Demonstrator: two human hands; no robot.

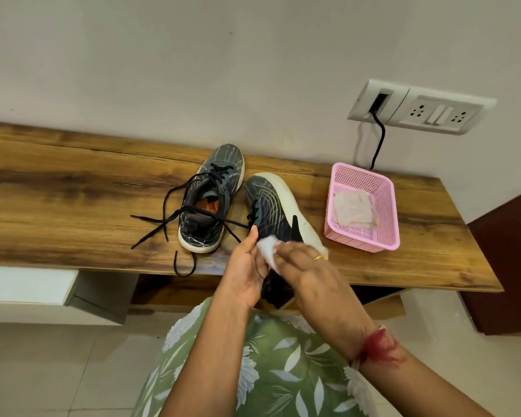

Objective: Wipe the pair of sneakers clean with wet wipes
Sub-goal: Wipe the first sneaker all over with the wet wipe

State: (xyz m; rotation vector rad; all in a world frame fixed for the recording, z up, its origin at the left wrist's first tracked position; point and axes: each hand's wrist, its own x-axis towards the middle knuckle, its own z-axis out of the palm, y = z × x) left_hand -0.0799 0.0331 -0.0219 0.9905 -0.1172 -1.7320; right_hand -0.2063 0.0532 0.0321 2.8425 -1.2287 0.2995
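Observation:
Two dark patterned sneakers with white soles lie on a wooden shelf [73, 206]. The left sneaker [211, 200] stands upright with its black laces spread loose. Tilted on its side, the right sneaker [277, 212] shows its white sole and overhangs the shelf's front edge. My left hand [247, 272] holds this sneaker at its heel end. My right hand [307, 266], with a gold ring, presses a crumpled white wet wipe [268, 248] against the sneaker's side. The heel is hidden behind both hands.
A pink mesh basket [382, 236] with used white wipes [354, 212] sits at the shelf's right end. On the wall above it are a white socket panel [418, 108] and a black cable [378, 142]. A white drawer unit [42, 284] stands below left.

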